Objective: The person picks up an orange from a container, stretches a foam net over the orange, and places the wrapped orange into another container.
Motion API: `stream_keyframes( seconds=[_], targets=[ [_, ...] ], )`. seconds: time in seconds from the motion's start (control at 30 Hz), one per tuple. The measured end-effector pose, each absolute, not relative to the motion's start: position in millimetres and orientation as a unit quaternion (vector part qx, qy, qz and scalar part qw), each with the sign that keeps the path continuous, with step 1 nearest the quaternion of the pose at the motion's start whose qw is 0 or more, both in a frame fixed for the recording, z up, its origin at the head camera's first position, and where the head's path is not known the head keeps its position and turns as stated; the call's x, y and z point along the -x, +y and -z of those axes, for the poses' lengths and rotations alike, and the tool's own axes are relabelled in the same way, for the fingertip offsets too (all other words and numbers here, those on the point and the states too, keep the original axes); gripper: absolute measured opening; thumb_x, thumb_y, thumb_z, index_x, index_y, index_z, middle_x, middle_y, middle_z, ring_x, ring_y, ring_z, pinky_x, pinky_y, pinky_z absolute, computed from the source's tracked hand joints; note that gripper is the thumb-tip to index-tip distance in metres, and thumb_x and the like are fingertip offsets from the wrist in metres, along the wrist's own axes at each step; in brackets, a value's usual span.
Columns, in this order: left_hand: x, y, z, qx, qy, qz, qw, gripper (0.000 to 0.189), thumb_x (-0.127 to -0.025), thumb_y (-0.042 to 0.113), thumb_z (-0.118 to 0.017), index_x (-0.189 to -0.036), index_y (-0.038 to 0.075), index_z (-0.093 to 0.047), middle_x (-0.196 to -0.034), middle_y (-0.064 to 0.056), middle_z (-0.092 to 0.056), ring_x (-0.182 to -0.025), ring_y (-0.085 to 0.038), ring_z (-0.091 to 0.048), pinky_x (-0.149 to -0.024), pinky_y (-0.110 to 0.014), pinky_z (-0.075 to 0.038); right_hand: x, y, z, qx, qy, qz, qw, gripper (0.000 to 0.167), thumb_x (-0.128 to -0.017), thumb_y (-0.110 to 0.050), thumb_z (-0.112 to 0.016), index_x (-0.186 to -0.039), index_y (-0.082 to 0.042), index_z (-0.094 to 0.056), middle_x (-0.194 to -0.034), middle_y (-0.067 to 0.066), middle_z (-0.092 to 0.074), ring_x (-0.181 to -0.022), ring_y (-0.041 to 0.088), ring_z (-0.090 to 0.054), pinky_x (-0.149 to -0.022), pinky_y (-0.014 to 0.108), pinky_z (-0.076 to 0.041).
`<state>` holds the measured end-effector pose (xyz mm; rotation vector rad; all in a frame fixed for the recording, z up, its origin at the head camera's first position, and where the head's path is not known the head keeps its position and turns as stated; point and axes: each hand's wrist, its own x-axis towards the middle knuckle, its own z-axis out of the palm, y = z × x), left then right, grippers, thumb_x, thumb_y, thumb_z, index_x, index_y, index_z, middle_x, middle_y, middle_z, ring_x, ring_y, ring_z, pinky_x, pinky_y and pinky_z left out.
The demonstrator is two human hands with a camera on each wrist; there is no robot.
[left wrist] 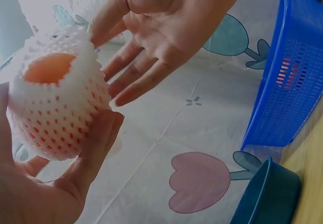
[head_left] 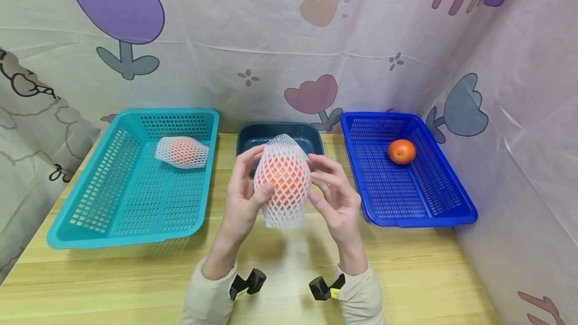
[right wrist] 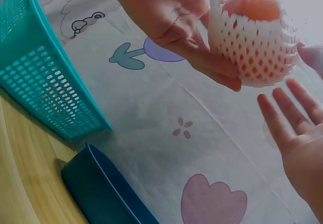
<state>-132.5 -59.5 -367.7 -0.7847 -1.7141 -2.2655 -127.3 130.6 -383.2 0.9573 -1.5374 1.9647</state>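
My left hand grips a round orange-red fruit in a white foam net sleeve, held up above the table. The thumb lies on the near side. In the left wrist view part of the bare fruit shows through the sleeve's open end. My right hand is at the sleeve's right side, its fingers spread and loosely bent. Its fingertips are at or very near the net; whether they touch it I cannot tell. The right wrist view shows the right hand with its palm towards the netted fruit.
At the left stands a teal basket with another netted fruit inside. A blue basket at the right holds one bare orange-red fruit. Behind the hands is a small dark teal bin, partly hidden. A printed curtain hangs behind.
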Motion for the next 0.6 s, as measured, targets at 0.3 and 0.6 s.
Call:
stream_keyframes(
  seconds=[0.3,0.6],
  targets=[
    [132.1,-58.4,367.8,0.268,-0.617,0.723,0.154,0.044,-0.106,0.03,-0.048,-0.142,0.006,-0.046,-0.147,-0.012,-0.043,-0.125,-0.029,-0.048,-0.091,-0.03,-0.053,128.8,129.5,383.4,-0.368,-0.555,-0.7,0.257,0.024,-0.093,-0.004,-0.068,-0.117,-0.004,-0.072,-0.135,0.025,-0.054,-0.127,0.043,-0.047,-0.108,0.051,-0.041],
    [131.8,-56.3,366.2,0.276,-0.62,0.711,0.181,0.045,-0.106,0.031,-0.041,-0.135,-0.001,-0.053,-0.15,-0.012,-0.045,-0.141,-0.029,-0.035,-0.11,-0.04,-0.039,128.0,129.1,381.7,-0.335,-0.564,-0.714,0.245,0.026,-0.096,-0.001,-0.063,-0.121,0.003,-0.067,-0.134,0.026,-0.055,-0.125,0.041,-0.051,-0.099,0.044,-0.05]
  ],
)
